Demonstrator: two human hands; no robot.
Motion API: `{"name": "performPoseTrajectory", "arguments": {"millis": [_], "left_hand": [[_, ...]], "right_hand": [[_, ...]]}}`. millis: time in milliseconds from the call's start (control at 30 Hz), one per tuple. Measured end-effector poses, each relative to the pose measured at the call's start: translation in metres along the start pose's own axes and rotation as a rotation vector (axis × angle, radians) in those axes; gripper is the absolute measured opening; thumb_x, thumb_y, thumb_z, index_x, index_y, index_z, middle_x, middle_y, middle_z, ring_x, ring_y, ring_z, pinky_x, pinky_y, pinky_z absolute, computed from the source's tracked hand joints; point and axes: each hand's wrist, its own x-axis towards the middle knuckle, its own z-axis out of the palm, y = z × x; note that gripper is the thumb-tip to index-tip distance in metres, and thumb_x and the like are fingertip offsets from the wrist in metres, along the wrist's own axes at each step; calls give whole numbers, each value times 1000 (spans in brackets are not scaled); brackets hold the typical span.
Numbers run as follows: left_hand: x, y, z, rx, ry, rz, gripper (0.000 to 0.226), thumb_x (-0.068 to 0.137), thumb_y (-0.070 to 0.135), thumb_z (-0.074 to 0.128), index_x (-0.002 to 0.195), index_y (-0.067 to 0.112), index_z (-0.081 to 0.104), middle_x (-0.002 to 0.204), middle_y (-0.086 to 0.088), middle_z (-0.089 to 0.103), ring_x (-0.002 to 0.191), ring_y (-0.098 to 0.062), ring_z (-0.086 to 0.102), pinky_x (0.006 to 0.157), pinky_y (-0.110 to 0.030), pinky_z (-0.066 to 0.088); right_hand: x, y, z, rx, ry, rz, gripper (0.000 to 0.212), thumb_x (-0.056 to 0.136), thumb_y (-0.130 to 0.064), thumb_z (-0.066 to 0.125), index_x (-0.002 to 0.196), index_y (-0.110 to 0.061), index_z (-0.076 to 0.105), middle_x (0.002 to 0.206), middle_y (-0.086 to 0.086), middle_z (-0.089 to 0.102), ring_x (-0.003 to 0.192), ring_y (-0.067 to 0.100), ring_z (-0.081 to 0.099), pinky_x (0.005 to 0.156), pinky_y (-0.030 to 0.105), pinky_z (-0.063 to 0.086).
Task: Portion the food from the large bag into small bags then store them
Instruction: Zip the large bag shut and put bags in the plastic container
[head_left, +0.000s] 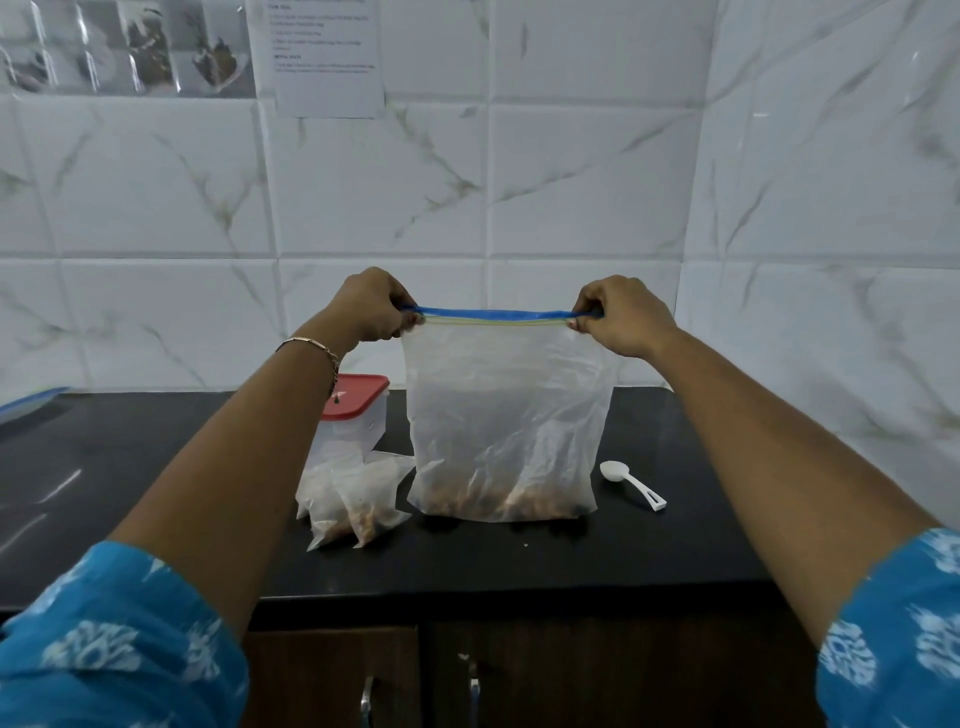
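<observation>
A large clear zip bag (501, 415) with a blue zip strip stands upright on the black counter (156, 467), a little brown food lying in its bottom. My left hand (371, 306) pinches the left end of the zip strip and my right hand (621, 314) pinches the right end, stretching the top flat between them. Left of it lie small clear bags (353, 499) with brown food inside, leaning against each other. A white plastic scoop (631, 483) lies on the counter to the right of the large bag.
A clear container with a red lid (358, 410) stands behind the small bags. A blue-edged object (31, 402) shows at the counter's far left. White marble tiles form the wall behind, with papers taped up. Cupboard doors with handles (470, 691) sit below the counter.
</observation>
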Motion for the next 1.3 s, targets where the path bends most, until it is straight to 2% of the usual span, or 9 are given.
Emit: {"name": "performPoseTrajectory", "arguments": {"millis": [133, 233, 300, 400, 633, 867, 1000, 1133, 1300], "left_hand": [[-5, 4, 1, 176, -28, 41, 18, 89, 13, 65, 105, 6, 71, 92, -13, 69, 78, -22, 56, 67, -27, 51], [-8, 9, 7, 267, -71, 87, 35, 86, 10, 60, 121, 10, 63, 118, -8, 65, 100, -22, 57, 87, -30, 47], [-10, 17, 15, 269, -99, 151, 43, 87, 19, 63, 129, 12, 57, 126, -4, 61, 113, -22, 56, 100, -35, 45], [-10, 32, 31, 262, -58, 245, 32, 90, 32, 63, 119, 16, 63, 114, -2, 65, 105, -22, 57, 95, -41, 48], [-3, 44, 46, 197, 41, 284, 14, 92, 15, 61, 104, 10, 68, 101, -10, 67, 89, -26, 59, 81, -36, 50], [-3, 43, 40, 150, 45, 289, 14, 90, 11, 63, 101, 8, 72, 92, -9, 70, 81, -19, 56, 71, -25, 41], [-7, 50, 37, 159, 25, 300, 14, 90, 14, 64, 100, 9, 72, 89, -5, 68, 82, -17, 56, 73, -26, 43], [-8, 50, 32, 132, 2, 294, 13, 89, 15, 66, 100, 10, 72, 90, -5, 70, 87, -19, 60, 80, -29, 49], [-9, 48, 30, 139, -1, 309, 14, 91, 15, 63, 102, 11, 71, 92, -4, 70, 85, -15, 55, 77, -25, 43]], "right_hand": [[0, 0, 2, 0, -21, 7, 10, 86, -29, 72, 90, -21, 70, 85, -5, 64, 81, 17, 60, 61, 25, 37], [-1, 1, 1, 32, -49, -18, 10, 85, -27, 72, 91, -19, 71, 83, -4, 64, 82, 17, 60, 65, 27, 42], [-2, -1, 0, 42, -57, -40, 9, 85, -26, 72, 91, -18, 71, 84, -4, 64, 82, 17, 60, 69, 29, 46], [-2, -4, 1, 40, -60, -59, 8, 85, -25, 72, 90, -18, 71, 85, -4, 65, 82, 16, 60, 70, 29, 46], [-3, 2, -3, 90, -93, -48, 8, 85, -24, 73, 91, -20, 71, 80, -7, 62, 84, 15, 59, 76, 30, 49], [-3, -10, 1, 156, -156, -81, 33, 79, -38, 77, 105, -19, 71, 97, -6, 68, 93, 13, 62, 86, 33, 53], [-2, -30, 9, 103, -81, -118, 33, 81, -47, 72, 103, -23, 72, 94, -9, 67, 89, 12, 61, 78, 32, 52], [-3, -43, 12, 67, -28, -155, 23, 86, -39, 69, 102, -22, 73, 94, -5, 68, 86, 15, 61, 72, 30, 49], [-3, -52, 14, -40, 39, -146, 17, 89, -36, 65, 98, -24, 72, 89, -6, 68, 78, 14, 56, 67, 27, 34]]}}
